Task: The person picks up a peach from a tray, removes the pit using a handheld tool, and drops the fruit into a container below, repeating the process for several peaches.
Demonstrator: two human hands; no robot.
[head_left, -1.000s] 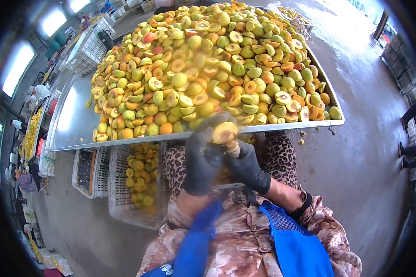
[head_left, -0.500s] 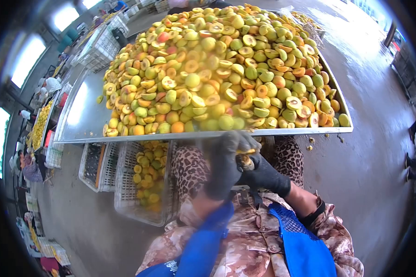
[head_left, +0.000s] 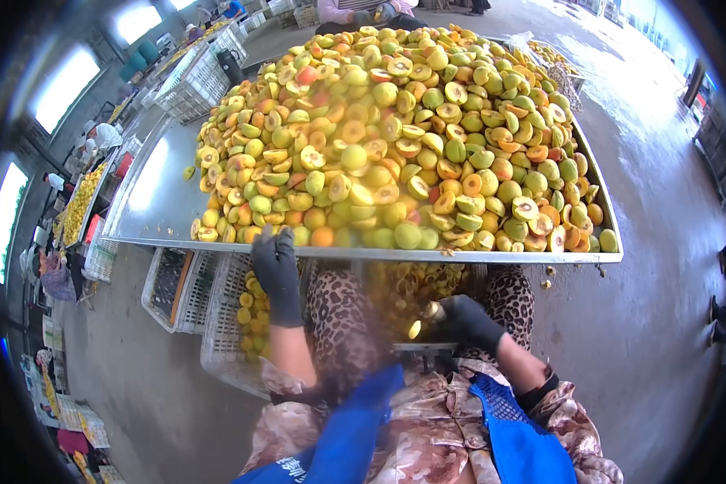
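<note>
Halved apricots (head_left: 355, 153) are heaped on a metal-rimmed tray table (head_left: 157, 181) in front of me. My left hand (head_left: 276, 270), in a dark glove, is at the tray's front rim with its fingers a little apart and nothing visible in them. My right hand (head_left: 469, 323), also gloved, is closed low over my lap. A small pale object (head_left: 433, 310) sticks out from its fingers; I cannot tell what it is. Just below and left of it is a small yellow piece (head_left: 415, 329). More apricots (head_left: 423, 282) show between my knees, under the tray's edge.
Under the tray at left stand a white plastic crate (head_left: 218, 335) with apricots and another crate (head_left: 169, 290). Across the heap sits a person with gloved hands (head_left: 375, 14). Further people work along tables (head_left: 81, 206) at far left. Stacked crates (head_left: 194, 85) stand beyond the tray's left corner.
My hands were together over my lap at a fruit piece; they have parted. The left has moved left to the tray rim, the right slightly down and right. The view has tilted up a little.
</note>
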